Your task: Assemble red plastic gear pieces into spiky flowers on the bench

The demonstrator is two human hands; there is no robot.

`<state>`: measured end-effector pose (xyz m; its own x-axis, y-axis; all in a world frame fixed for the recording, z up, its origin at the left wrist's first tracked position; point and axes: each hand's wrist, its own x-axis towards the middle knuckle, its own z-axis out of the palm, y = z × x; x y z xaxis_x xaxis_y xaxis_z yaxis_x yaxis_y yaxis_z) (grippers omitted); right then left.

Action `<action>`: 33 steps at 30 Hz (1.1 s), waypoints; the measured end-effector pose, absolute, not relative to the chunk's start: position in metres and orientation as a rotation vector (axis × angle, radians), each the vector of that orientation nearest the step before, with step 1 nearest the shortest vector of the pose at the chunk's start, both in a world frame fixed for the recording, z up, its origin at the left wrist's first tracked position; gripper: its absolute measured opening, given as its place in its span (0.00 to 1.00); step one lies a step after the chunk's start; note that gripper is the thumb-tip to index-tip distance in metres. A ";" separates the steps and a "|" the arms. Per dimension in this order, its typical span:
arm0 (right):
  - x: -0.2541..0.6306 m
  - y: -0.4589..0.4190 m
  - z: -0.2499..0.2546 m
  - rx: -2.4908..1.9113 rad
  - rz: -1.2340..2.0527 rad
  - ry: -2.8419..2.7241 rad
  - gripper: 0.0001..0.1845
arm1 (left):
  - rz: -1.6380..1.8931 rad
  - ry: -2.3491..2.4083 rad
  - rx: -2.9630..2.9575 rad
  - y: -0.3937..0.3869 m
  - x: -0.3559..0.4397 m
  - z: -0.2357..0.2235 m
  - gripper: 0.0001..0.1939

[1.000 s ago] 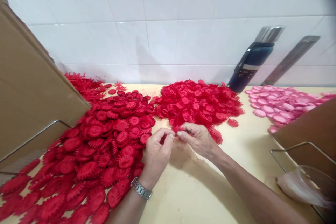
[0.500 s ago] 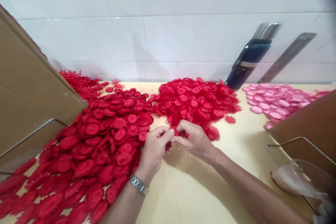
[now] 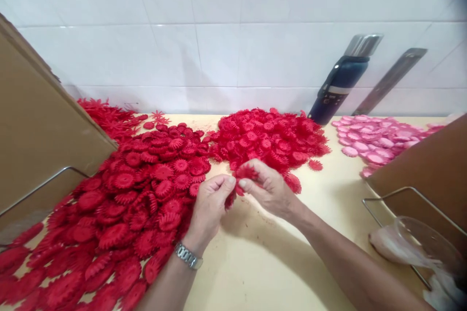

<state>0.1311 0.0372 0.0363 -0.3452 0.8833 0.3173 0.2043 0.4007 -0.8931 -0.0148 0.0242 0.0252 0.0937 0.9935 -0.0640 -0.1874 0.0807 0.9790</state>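
Observation:
My left hand and my right hand meet above the table, just in front of the middle heap. Between the right thumb and fingers is a red fringed petal disc. The left thumb and fingers are pinched on red fringed petal pieces, partly hidden behind the hand. A large pile of red fringed discs spreads to the left of my left hand. Beyond both hands rises a second heap of red discs.
Pink discs lie at the right behind a brown board. A cardboard panel stands at left. By the tiled wall are a blue flask and a metal strip. A clear plastic cup sits at lower right.
My right fingers have opened out a little, so more of the red petal disc shows. The fingertips of both hands have drawn slightly apart. The whole view has shifted slightly.

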 end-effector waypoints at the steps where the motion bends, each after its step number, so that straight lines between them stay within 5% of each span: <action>1: 0.128 0.036 0.036 -0.939 0.969 -1.829 0.06 | 1.140 1.025 1.071 0.024 -0.014 0.024 0.17; 8: 0.151 0.053 0.048 -1.068 0.334 -1.816 0.06 | 1.046 0.966 0.825 0.024 -0.011 0.030 0.09; 15: 0.191 0.078 0.039 -1.410 -0.172 -1.812 0.23 | 1.077 0.992 0.769 0.024 -0.006 0.032 0.10; 22: 0.163 0.056 0.046 -1.132 0.226 -2.000 0.11 | 1.140 1.015 0.823 0.023 -0.004 0.031 0.10; 33: 0.125 0.033 0.037 -0.974 1.412 -1.722 0.09 | 1.222 1.103 1.001 0.022 -0.010 0.023 0.17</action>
